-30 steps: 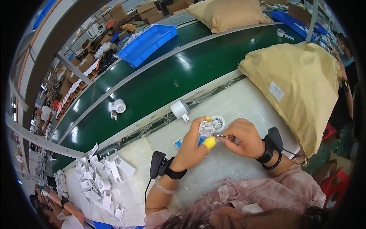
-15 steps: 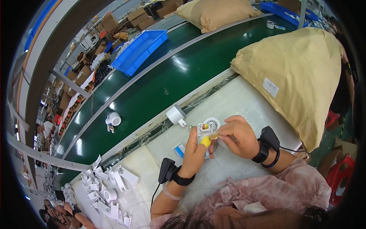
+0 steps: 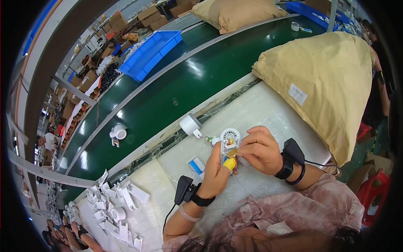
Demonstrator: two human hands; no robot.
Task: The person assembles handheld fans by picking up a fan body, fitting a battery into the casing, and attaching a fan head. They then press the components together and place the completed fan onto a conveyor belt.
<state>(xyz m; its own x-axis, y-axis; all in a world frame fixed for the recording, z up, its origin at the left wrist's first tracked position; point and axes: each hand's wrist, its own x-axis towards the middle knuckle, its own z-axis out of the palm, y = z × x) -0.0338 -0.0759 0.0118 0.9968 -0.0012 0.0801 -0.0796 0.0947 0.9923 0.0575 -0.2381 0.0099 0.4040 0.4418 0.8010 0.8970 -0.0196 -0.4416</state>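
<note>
Over the plastic-covered table, my left hand [image 3: 215, 176] grips a white plastic fan body with a round slotted grille [image 3: 230, 134]. A yellow cover [image 3: 229, 163] wraps one of its fingertips. My right hand [image 3: 262, 152] is closed in a pinch on a small yellowish strip [image 3: 232, 152], held against the fan body. The fingers partly hide where strip and body meet. Beside my left hand lies a white plastic piece with a blue block [image 3: 196, 165] in it. A white cup-shaped housing [image 3: 190, 124] rests beyond, near a small green part with wires.
White plastic parts [image 3: 117, 214] lie heaped at the left. A green conveyor belt [image 3: 168, 96] runs behind the table, carrying a white fan unit [image 3: 118, 132] and a blue tray [image 3: 151, 54]. A large brown paper sack [image 3: 319, 92] stands at the right. Other people are at the far left and right edges.
My left hand and the fan body have shifted slightly right and tilted, showing more of the piece with the blue block. My right hand keeps pinching the strip. The whole view has moved a little.
</note>
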